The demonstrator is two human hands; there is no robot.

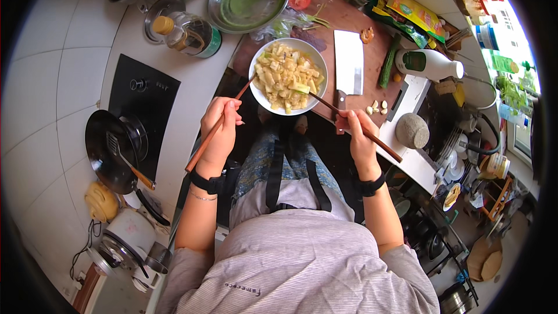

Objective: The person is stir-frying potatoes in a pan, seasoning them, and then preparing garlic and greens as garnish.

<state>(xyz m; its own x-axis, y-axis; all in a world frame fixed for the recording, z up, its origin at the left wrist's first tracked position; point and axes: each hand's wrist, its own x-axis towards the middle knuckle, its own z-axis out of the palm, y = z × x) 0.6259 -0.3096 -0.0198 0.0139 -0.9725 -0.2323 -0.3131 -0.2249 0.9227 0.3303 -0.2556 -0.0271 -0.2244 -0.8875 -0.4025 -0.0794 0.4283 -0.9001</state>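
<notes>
A white bowl (323,69) full of cooked, chopped pale vegetables (287,74) sits at the near edge of a brown cutting board (320,6). My left hand (221,128) grips one wooden chopstick (205,150), whose tip meets the bowl's left rim. In my right hand (359,137) is the other chopstick (386,147); its tip reaches into the food beside a light green piece (301,88). A cleaver (348,61) lies flat on the board right of the bowl, its handle running down close to my right hand. Several garlic cloves (375,107) lie nearby.
A black wok (104,152) with a spatula (124,159) stands at the cooktop (139,83) on the left. An oil bottle (196,37) and steel basin (248,0) are behind. On the right are a cucumber (389,61), a white bottle (427,64) and a round stone (412,131).
</notes>
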